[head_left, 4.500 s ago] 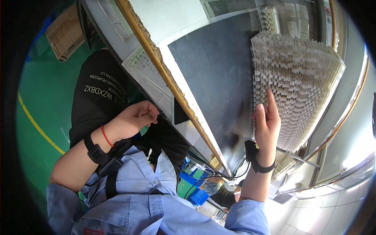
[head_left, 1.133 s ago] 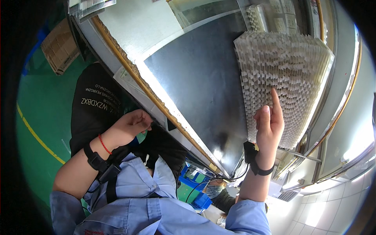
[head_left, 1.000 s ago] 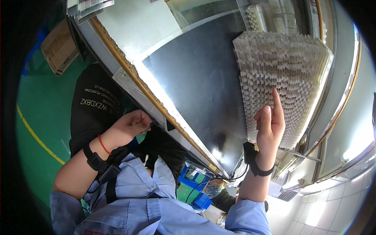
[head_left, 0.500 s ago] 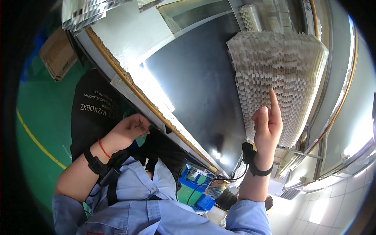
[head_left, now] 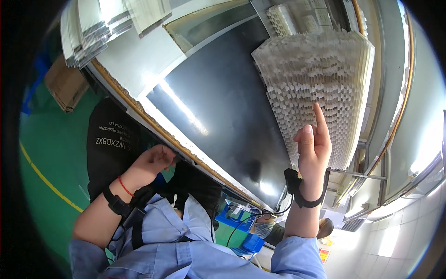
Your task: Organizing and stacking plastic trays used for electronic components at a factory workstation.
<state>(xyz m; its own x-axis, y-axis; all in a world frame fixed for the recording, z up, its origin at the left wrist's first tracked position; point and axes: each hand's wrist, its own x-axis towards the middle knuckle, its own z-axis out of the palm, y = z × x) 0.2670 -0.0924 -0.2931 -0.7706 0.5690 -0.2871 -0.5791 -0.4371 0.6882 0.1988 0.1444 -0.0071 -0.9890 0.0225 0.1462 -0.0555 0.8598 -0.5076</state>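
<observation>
My right hand (head_left: 314, 148) is raised over the right side of the dark tabletop. Its index finger is stretched out, the thumb stands apart and the other fingers curl in; nothing shows in it. Behind that hand sits a large stack of white, thin-walled pieces (head_left: 320, 79) with many ragged folded edges; I cannot tell whether the fingertip touches it. My left hand (head_left: 157, 160) hangs by the table's front edge, low over my lap, with loosely curled fingers and no object visible in it. Both wrists wear black straps.
The table has a black sheet (head_left: 218, 93) and a worn, brown-edged front rim (head_left: 134, 95). Layered white strips (head_left: 97, 28) stand at the far left. A cardboard box (head_left: 67, 86) lies on the green floor. Metal rails (head_left: 390, 139) run along the right. Another person (head_left: 274, 232) and blue bins (head_left: 251, 242) appear below.
The view has shifted, so the table and stack sit further left and the left strips show more. Both hands keep about the same pose.
</observation>
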